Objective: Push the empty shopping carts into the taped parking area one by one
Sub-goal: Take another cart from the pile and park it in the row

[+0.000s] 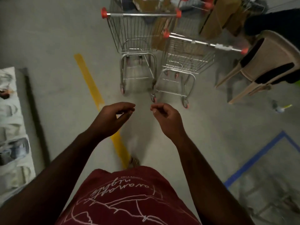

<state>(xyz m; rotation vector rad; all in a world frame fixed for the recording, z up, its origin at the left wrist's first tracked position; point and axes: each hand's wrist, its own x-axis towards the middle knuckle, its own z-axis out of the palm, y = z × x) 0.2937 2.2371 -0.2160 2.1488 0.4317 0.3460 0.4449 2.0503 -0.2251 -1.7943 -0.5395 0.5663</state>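
Note:
Two empty wire shopping carts with red handle caps stand ahead of me on the grey floor. The left cart (138,46) faces me squarely, and the right cart (186,62) sits beside it, turned a little. More carts, partly hidden, are behind them at the top. A blue taped outline (256,159) marks the floor at my lower right. My left hand (115,117) and my right hand (165,117) hover in front of me, short of the carts, fingers loosely curled and holding nothing.
A yellow tape strip (90,85) runs diagonally across the floor under my left arm. A beige plastic chair (266,65) stands right of the carts. Brown cardboard (219,18) leans behind them. A white shelf with packaged goods (13,127) lines the left edge.

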